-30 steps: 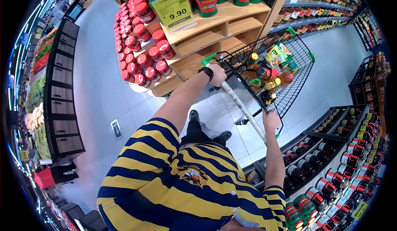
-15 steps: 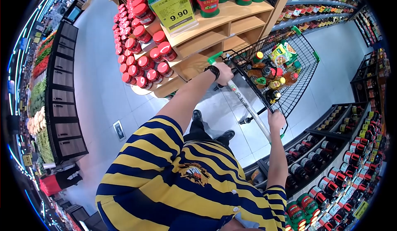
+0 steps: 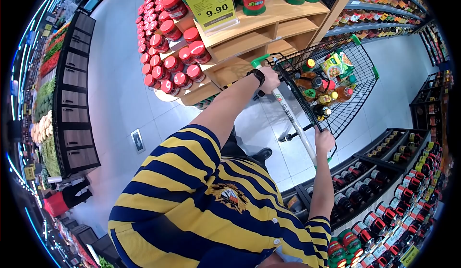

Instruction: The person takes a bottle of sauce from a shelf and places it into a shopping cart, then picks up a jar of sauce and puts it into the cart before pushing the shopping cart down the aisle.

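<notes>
My left hand (image 3: 270, 79), with a black watch on its wrist, is wrapped round the white handlebar (image 3: 294, 120) of a shopping cart, close to its green end. Further along the same bar, my right hand (image 3: 324, 141) is closed on it near the other end. The black wire shopping cart (image 3: 361, 88) stands ahead of my hands. Inside it lie several bottles with dark or amber contents, among them an amber bottle (image 3: 344, 93), and a yellow-green packet (image 3: 333, 65).
A wooden display stand (image 3: 240, 42) with red-lidded jars (image 3: 174, 64) and a 9.90 price sign (image 3: 211, 6) is close on the left. Shelves of dark bottles (image 3: 365, 191) curve along the right. Vegetable bins (image 3: 72, 95) and a person in red (image 3: 56, 204) are farther left.
The cart and both hands have shifted slightly right and down in the view, as have the jars and stand. Both hands keep their hold on the handlebar.
</notes>
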A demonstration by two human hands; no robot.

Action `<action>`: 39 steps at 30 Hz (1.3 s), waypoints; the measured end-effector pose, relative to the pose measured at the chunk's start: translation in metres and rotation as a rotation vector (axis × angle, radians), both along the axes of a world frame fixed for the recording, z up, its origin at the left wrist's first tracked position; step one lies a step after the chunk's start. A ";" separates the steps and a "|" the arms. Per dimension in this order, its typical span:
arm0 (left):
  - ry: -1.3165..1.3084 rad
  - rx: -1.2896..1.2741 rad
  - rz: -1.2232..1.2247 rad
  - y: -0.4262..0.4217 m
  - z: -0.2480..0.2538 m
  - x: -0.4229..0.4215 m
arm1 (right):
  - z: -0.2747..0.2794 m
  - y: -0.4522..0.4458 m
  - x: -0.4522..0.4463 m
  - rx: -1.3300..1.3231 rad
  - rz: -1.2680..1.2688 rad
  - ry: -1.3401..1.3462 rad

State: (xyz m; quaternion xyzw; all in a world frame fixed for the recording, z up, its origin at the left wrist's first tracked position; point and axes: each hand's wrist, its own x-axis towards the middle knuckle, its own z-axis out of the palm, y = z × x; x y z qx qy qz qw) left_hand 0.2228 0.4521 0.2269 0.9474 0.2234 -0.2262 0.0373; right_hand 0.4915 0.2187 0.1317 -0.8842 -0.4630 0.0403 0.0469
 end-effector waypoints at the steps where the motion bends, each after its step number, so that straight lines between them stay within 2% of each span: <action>1: 0.001 -0.002 0.000 0.001 0.000 0.000 | 0.000 0.000 0.000 -0.002 0.000 0.001; 10: -0.040 -0.011 0.023 0.018 -0.007 0.013 | 0.000 0.014 0.012 -0.003 -0.003 0.019; 33: 0.060 -0.017 0.024 0.039 0.003 0.043 | -0.002 0.034 0.037 0.041 -0.015 0.034; 39: 0.020 -0.024 0.007 0.043 0.000 0.045 | 0.005 0.039 0.039 -0.065 -0.043 0.068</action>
